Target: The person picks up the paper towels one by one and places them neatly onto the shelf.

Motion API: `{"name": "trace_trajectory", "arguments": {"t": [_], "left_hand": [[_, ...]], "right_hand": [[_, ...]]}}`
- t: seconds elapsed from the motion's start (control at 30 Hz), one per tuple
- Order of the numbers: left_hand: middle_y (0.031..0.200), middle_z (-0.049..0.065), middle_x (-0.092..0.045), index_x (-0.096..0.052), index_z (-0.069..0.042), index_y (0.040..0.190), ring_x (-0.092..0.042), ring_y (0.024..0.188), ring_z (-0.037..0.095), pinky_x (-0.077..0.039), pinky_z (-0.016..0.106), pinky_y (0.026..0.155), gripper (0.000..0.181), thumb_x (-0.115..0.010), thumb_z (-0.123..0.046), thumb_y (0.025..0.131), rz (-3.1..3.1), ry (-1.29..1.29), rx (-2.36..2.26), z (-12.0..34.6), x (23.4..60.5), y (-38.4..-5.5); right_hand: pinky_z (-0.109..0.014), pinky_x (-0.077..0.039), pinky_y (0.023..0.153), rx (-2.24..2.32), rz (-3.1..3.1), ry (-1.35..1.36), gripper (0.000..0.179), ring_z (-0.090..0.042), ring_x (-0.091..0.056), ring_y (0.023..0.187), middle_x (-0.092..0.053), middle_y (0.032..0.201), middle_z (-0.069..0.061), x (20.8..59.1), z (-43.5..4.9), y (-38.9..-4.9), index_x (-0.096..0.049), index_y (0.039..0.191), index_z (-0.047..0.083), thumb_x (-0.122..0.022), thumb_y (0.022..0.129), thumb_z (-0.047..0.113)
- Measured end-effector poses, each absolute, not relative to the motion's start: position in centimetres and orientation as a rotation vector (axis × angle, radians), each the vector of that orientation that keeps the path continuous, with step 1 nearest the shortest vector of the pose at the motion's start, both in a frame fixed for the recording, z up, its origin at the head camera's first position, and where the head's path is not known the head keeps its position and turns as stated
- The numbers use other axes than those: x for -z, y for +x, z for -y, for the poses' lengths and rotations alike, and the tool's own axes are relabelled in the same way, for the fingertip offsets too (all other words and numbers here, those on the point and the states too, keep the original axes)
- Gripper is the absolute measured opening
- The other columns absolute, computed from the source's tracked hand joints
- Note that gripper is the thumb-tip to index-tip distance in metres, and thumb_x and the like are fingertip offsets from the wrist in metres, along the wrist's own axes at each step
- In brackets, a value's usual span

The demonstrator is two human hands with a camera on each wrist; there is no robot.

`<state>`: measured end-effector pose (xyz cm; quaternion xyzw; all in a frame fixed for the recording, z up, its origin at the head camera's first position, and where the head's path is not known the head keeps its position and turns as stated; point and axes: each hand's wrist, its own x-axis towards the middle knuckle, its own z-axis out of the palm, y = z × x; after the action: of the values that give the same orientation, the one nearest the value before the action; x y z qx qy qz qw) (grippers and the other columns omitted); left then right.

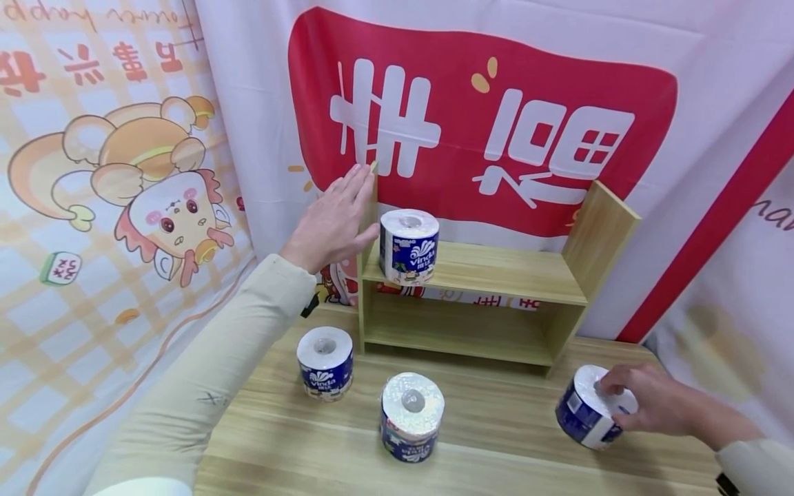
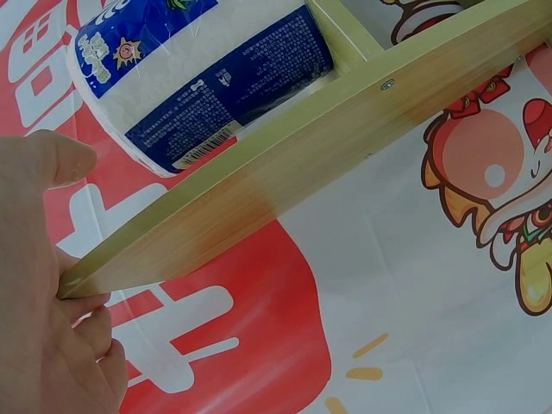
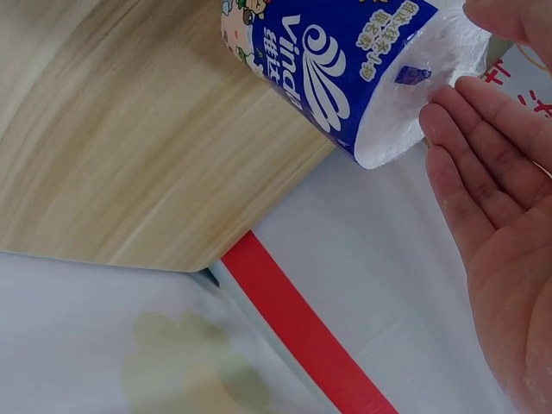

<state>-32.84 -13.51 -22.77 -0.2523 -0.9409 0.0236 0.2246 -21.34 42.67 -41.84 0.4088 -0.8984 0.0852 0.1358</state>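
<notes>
At the upper left corner of the wooden shelf (image 1: 484, 265), my left hand (image 1: 335, 217) touches the side panel (image 2: 233, 185), fingers extended along it and thumb near its front edge. Right beside that panel, a wrapped toilet paper roll (image 1: 409, 248) stands on the upper board. On the right of the table, my right hand (image 1: 654, 399) is over another toilet paper roll (image 1: 583, 406), fingertips at its top by the core. In the right wrist view those fingers (image 3: 487, 159) are fairly straight, with a gap to the thumb. Both rolls have blue and white wrapping.
Two more toilet paper rolls stand on the wooden table (image 1: 496, 441): one roll (image 1: 325, 365) left of the shelf, one roll (image 1: 412, 417) in front of it. Behind hangs a white cloth with a red banner print (image 1: 459, 110). A patterned cloth (image 1: 112, 275) borders the left.
</notes>
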Motion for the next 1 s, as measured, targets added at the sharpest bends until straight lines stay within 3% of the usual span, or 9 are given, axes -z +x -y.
{"name": "trace_trajectory", "arguments": {"t": [0.37,1.0], "left_hand": [[0.178,0.018,-0.016,-0.013,-0.003,0.169,-0.013,0.167,0.035,-0.019,0.048,0.135,0.092,-0.058,-0.045,0.101,2.595,-0.697,-0.065,13.48,22.79,-32.88],[0.178,0.018,-0.016,-0.014,-0.003,0.169,-0.013,0.167,0.035,-0.019,0.048,0.135,0.091,-0.059,-0.044,0.101,2.594,-0.696,-0.055,13.47,22.78,-32.83]], "right_hand": [[-0.025,-0.055,0.063,-0.269,2.648,1.169,0.042,0.003,-0.062,0.081,-0.073,0.088,0.007,42.26,-42.52,-21.23,-0.074,0.097,0.014,-0.095,0.061,0.019],[-0.022,-0.051,0.06,-0.302,2.686,1.172,0.04,0.006,-0.058,0.08,-0.07,0.086,0.01,42.73,-42.27,-21.36,-0.073,0.096,0.013,-0.094,0.063,0.019]]}}
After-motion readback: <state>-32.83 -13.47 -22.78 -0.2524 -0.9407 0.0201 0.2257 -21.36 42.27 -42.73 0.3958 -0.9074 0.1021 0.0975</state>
